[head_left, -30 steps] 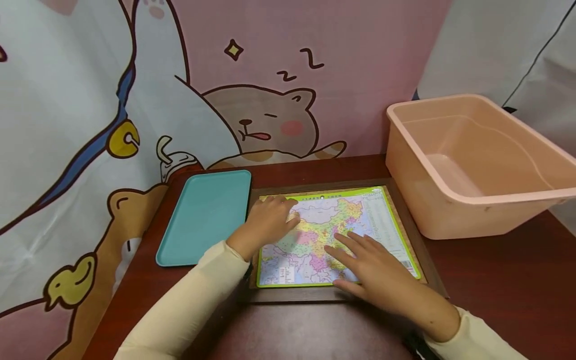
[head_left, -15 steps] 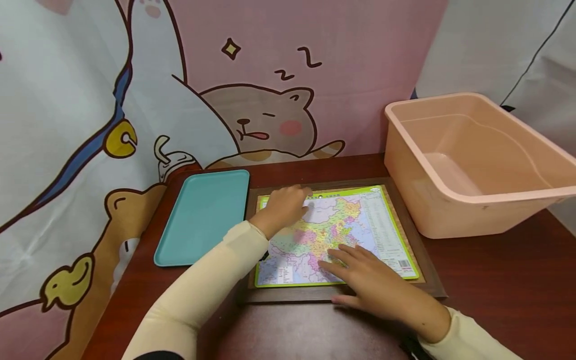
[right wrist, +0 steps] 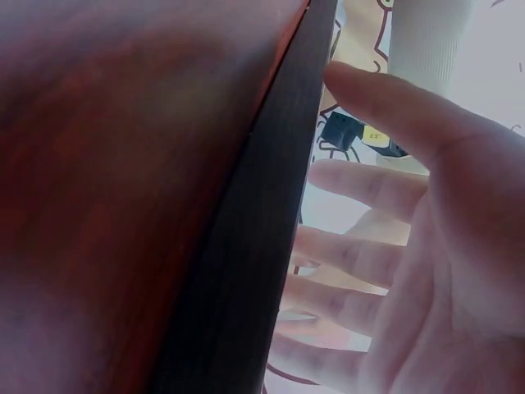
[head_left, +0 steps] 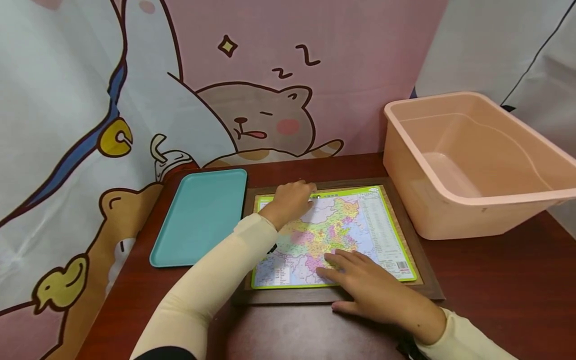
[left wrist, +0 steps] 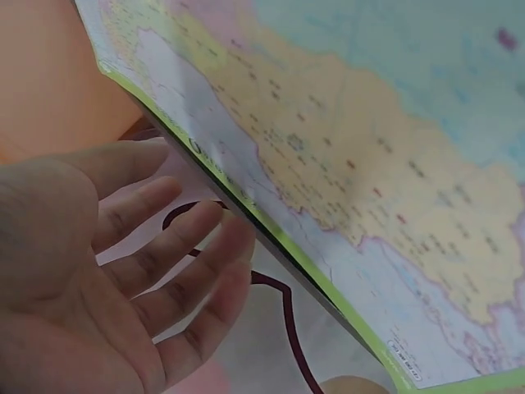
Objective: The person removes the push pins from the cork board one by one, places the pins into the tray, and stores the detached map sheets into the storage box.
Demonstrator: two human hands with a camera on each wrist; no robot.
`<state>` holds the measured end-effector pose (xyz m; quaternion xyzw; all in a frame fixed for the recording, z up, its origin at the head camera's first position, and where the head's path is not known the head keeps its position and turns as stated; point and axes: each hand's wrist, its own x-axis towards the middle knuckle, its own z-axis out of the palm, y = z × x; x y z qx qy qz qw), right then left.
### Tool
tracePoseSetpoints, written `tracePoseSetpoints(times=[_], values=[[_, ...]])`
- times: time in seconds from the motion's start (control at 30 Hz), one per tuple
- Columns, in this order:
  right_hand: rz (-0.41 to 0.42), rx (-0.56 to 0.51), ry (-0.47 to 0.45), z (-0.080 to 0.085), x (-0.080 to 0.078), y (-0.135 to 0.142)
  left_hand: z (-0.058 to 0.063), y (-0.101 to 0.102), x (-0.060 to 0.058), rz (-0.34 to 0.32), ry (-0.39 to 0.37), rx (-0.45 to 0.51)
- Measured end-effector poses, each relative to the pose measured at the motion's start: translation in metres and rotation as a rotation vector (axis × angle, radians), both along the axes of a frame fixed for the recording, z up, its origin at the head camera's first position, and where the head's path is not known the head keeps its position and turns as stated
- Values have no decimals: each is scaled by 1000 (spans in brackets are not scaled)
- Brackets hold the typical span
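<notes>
A map sheet point(head_left: 362, 220) with a green border lies on a board with a dark brown frame point(head_left: 288, 296). My left hand point(head_left: 290, 202) reaches over its top edge, left of the small hole there. In the left wrist view, the loosely bent fingers point(left wrist: 176, 283) come up to the map's green edge point(left wrist: 271, 226), with nothing pinched; contact is hard to tell. My right hand point(head_left: 369, 287) lies spread over the map's lower right part, thumb near the frame's front edge. From the right wrist view, its fingers point(right wrist: 353, 254) extend straight beside the dark frame.
A teal tray point(head_left: 202, 217) lies left of the board on the red-brown table point(head_left: 486, 275). At the right stands a large pink plastic tub point(head_left: 459, 215). Behind the table hangs a cartoon-printed curtain point(head_left: 360, 75).
My left hand has moved to the right and away along the map's top edge. My right hand has shifted slightly left and toward me. The map and the board stay in place.
</notes>
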<state>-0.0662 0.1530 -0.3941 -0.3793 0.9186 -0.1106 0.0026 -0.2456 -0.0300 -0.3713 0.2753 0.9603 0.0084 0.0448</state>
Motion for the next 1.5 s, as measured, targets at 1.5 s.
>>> tracePoseSetpoints(times=[1.5], values=[[15, 44, -31, -1, -3, 7, -24, 5, -38, 33, -363, 344]])
